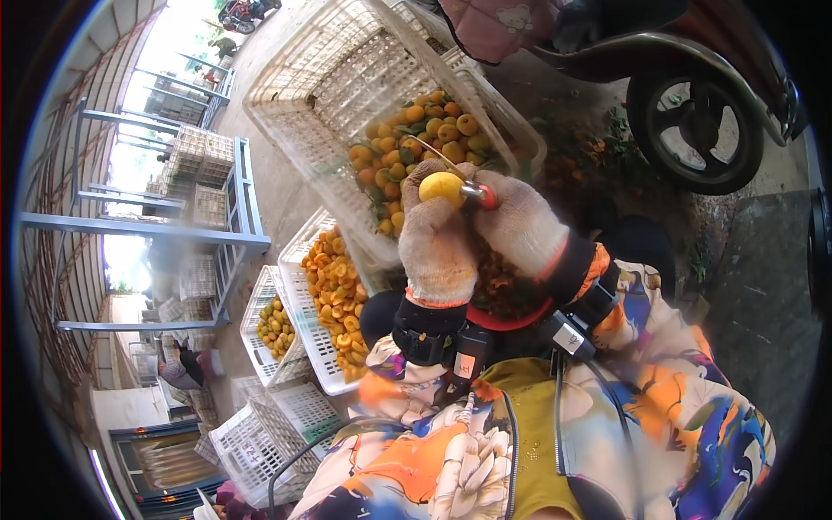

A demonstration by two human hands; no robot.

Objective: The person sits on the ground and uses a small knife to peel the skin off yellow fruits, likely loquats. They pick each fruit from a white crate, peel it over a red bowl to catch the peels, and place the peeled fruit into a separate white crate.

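Observation:
My left hand [437, 253], in a soiled white knit glove, grips a round yellow-orange fruit [441, 188], perhaps an apricot or small peach. Closed around a red-handled metal tool [487, 197] is my gloved right hand [520, 218]. The tool's metal end meets the fruit's right side. A thin curved strip [437, 151], maybe a blade, juts up beyond my fingers; what it joins is hidden. Both hands are above the near edge of a large white plastic crate [325, 140], where whole fruit [448, 133] lies with green leaves. Below my wrists is a red-rimmed basin [513, 323] with dark orange scraps.
Left of me, a white crate [292, 305] contains cut fruit [335, 292]; another [252, 309] holds whole greenish-yellow fruit. Further crates [250, 448] stand nearby. A scooter's wheel [695, 130] is at right. Beyond are metal racks [240, 188] and a bent-over person [185, 370].

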